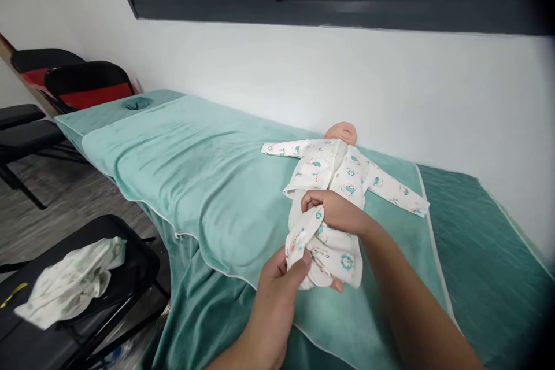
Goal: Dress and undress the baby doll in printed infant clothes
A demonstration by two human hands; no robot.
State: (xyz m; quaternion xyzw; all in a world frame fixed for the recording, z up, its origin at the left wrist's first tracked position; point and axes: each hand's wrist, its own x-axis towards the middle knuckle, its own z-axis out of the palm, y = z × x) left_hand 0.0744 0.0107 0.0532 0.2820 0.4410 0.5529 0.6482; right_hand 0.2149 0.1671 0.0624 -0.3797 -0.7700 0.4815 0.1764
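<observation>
A baby doll lies on its back on a teal towel, dressed in a white printed top with both sleeves spread out. My right hand is closed on the waist of matching white printed trousers over the doll's legs. My left hand pinches the lower end of one trouser leg near the foot. A bit of the doll's foot shows below the cloth.
The towel covers a teal massage bed along a white wall. A black chair at lower left carries a crumpled white printed garment. More black and red chairs stand at far left.
</observation>
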